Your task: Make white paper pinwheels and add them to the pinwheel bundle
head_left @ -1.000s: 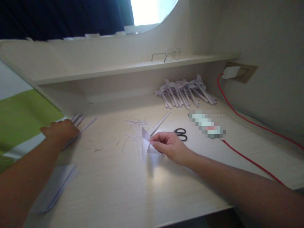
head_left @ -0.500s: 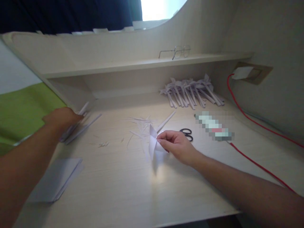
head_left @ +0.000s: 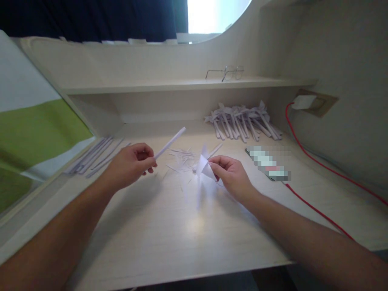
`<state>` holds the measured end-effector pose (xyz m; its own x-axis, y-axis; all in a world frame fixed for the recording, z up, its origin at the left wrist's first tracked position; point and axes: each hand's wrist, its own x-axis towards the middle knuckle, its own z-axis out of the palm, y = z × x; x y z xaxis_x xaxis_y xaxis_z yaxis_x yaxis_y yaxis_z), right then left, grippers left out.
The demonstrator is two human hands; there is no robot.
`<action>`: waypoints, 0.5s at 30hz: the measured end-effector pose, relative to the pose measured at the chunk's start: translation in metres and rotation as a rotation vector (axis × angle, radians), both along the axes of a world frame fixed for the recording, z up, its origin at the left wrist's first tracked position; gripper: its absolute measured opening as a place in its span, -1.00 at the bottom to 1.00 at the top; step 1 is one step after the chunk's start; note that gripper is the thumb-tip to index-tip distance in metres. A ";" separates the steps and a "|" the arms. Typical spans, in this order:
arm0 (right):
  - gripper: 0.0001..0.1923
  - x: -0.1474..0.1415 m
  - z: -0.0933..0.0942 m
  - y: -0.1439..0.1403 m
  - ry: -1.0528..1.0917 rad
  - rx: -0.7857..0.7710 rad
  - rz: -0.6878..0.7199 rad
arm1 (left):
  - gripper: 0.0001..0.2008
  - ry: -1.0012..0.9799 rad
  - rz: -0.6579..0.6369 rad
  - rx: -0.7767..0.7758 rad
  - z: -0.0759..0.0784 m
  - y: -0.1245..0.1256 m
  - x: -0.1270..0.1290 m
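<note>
Head view, left fingers (head_left: 147, 163) pinching stick (head_left: 170, 142), right fingers (head_left: 220, 162) pinwheel (head_left: 207, 167) (apart, inside desk edge (head_left: 242, 268))

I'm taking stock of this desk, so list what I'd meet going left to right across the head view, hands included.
Group of slim white paper sticks → left grip → single white paper stick it holds → folded white paper piece → right grip pinching that piece → flat dark-edged phone → thin red cable.

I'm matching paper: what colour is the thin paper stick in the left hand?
White; the thin paper stick shows in the head view.
</note>
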<state>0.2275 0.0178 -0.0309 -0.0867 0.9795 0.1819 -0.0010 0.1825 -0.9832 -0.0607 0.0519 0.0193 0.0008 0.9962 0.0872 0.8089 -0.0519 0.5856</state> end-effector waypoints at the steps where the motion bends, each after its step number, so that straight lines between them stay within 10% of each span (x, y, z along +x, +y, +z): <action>1: -0.78 0.001 0.001 0.001 -0.003 0.013 -0.012 | -0.79 0.046 0.046 0.032 -0.003 0.007 -0.005; 5: -0.79 0.004 0.003 0.002 0.015 0.030 -0.056 | -0.74 0.277 0.316 0.146 0.000 0.040 -0.054; 9: -0.78 0.003 0.005 0.002 0.022 0.016 -0.057 | -0.65 0.368 0.323 0.179 0.004 0.055 -0.070; 15: -0.79 0.007 0.003 0.009 0.006 0.015 -0.169 | -0.69 0.370 -0.257 0.123 -0.034 0.058 0.065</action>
<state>0.2349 0.0263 -0.0275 0.0797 0.9773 0.1965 0.0255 0.1951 -0.9805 0.0045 0.1101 -0.0145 0.2995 0.9419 0.1517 0.9141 -0.3289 0.2371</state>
